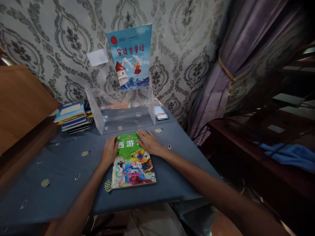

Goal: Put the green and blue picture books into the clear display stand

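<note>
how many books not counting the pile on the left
2: blue book upright in the clear stand, green book flat on the table, left hand and right hand on it. Others may hide behind the stand.

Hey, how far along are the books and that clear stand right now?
One blue book already stands upright in the clear stand. The left hand and right hand lie on the green book, flat on the table. A stack of books lies beside the stand, untouched.
</note>
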`<action>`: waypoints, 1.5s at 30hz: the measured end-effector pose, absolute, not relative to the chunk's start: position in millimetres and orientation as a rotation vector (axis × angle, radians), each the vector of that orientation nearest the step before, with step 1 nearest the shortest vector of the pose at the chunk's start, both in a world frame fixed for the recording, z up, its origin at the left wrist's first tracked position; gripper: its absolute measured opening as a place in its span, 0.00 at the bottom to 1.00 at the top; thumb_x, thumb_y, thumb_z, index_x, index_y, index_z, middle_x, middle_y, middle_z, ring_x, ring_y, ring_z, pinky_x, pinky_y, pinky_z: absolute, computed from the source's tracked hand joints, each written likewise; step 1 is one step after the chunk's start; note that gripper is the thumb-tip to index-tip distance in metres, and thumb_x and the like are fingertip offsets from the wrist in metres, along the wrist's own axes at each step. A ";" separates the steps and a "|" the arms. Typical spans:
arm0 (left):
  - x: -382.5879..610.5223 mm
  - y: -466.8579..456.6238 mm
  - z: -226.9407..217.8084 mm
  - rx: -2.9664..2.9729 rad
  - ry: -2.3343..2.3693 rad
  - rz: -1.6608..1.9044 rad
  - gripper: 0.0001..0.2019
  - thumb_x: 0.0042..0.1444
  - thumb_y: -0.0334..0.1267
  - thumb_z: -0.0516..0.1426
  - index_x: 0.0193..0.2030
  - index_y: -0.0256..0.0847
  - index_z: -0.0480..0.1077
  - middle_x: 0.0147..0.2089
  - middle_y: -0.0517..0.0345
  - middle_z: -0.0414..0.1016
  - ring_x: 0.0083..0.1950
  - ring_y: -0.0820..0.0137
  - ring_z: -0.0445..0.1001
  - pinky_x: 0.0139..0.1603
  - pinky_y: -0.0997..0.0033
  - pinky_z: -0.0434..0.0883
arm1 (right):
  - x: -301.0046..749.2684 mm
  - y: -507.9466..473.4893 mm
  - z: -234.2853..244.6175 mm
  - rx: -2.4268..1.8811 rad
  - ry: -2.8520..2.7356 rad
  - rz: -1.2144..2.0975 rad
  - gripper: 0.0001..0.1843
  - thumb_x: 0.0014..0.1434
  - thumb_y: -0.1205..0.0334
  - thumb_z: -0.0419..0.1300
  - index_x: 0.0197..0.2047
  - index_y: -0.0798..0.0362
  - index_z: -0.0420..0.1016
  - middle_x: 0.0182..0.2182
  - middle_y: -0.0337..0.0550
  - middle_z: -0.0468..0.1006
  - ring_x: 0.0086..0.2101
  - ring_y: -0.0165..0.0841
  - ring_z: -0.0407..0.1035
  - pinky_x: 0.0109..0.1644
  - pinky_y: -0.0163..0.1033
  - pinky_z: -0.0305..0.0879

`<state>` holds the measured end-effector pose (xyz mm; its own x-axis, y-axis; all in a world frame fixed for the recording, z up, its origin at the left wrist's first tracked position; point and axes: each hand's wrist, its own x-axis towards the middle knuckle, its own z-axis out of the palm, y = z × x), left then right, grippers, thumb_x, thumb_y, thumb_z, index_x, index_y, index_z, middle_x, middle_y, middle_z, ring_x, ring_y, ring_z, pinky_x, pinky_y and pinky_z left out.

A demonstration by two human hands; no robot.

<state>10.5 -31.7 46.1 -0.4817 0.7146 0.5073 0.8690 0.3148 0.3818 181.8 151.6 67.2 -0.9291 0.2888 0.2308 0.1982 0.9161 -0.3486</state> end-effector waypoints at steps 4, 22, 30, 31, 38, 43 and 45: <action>12.4 -32.2 50.2 -1.462 -2.333 -0.858 0.14 0.63 0.34 0.48 0.53 0.41 0.68 0.53 0.48 0.76 0.54 0.58 0.72 0.59 0.55 0.68 | 191.4 171.8 57.1 -0.386 -2.703 0.602 0.27 0.68 0.60 0.49 0.68 0.56 0.61 0.66 0.55 0.65 0.65 0.40 0.59 0.70 0.54 0.53; 49.0 66.1 70.7 -1.644 -2.423 -0.510 0.11 0.65 0.33 0.49 0.39 0.39 0.73 0.43 0.46 0.73 0.48 0.57 0.71 0.53 0.57 0.65 | 194.3 185.8 55.2 -0.509 -2.583 0.804 0.32 0.61 0.58 0.62 0.65 0.60 0.64 0.59 0.59 0.71 0.60 0.45 0.64 0.63 0.50 0.60; 34.8 73.8 63.4 -1.633 -2.420 -0.667 0.10 0.64 0.33 0.48 0.33 0.42 0.68 0.36 0.52 0.71 0.42 0.61 0.70 0.49 0.61 0.67 | 195.5 184.2 64.3 -0.584 -2.580 0.729 0.26 0.57 0.55 0.67 0.56 0.59 0.74 0.49 0.54 0.74 0.52 0.42 0.68 0.57 0.44 0.63; 33.4 74.1 62.9 -1.628 -2.423 -0.693 0.10 0.64 0.33 0.48 0.33 0.42 0.67 0.35 0.52 0.71 0.42 0.61 0.70 0.48 0.61 0.67 | 196.2 183.4 65.6 -0.588 -2.585 0.726 0.26 0.58 0.55 0.67 0.56 0.59 0.74 0.49 0.54 0.74 0.51 0.41 0.68 0.57 0.44 0.63; 30.5 72.2 61.9 -1.607 -2.444 -0.877 0.10 0.64 0.35 0.47 0.33 0.43 0.65 0.35 0.55 0.71 0.40 0.64 0.70 0.46 0.63 0.67 | 196.6 180.9 71.0 -0.623 -2.621 0.749 0.26 0.60 0.54 0.64 0.56 0.63 0.75 0.48 0.55 0.74 0.50 0.42 0.67 0.57 0.43 0.62; 31.3 69.4 66.1 -1.612 -2.458 -1.000 0.09 0.63 0.35 0.47 0.33 0.43 0.66 0.34 0.58 0.72 0.38 0.65 0.70 0.43 0.66 0.67 | 196.8 182.4 66.8 -0.547 -2.594 0.767 0.21 0.62 0.56 0.63 0.55 0.57 0.77 0.46 0.50 0.75 0.48 0.39 0.67 0.56 0.42 0.62; 31.6 68.5 68.3 -1.616 -2.463 -1.047 0.09 0.61 0.35 0.48 0.33 0.43 0.67 0.34 0.58 0.73 0.38 0.66 0.71 0.42 0.67 0.67 | 197.4 182.2 65.9 -0.519 -2.589 0.769 0.20 0.63 0.56 0.62 0.55 0.56 0.77 0.46 0.49 0.75 0.48 0.38 0.67 0.55 0.42 0.62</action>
<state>31.6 68.5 68.3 -0.4655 0.8093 0.3583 0.8197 0.2414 0.5195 197.4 182.2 65.9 -0.8559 0.4483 0.2578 0.2348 0.7811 -0.5786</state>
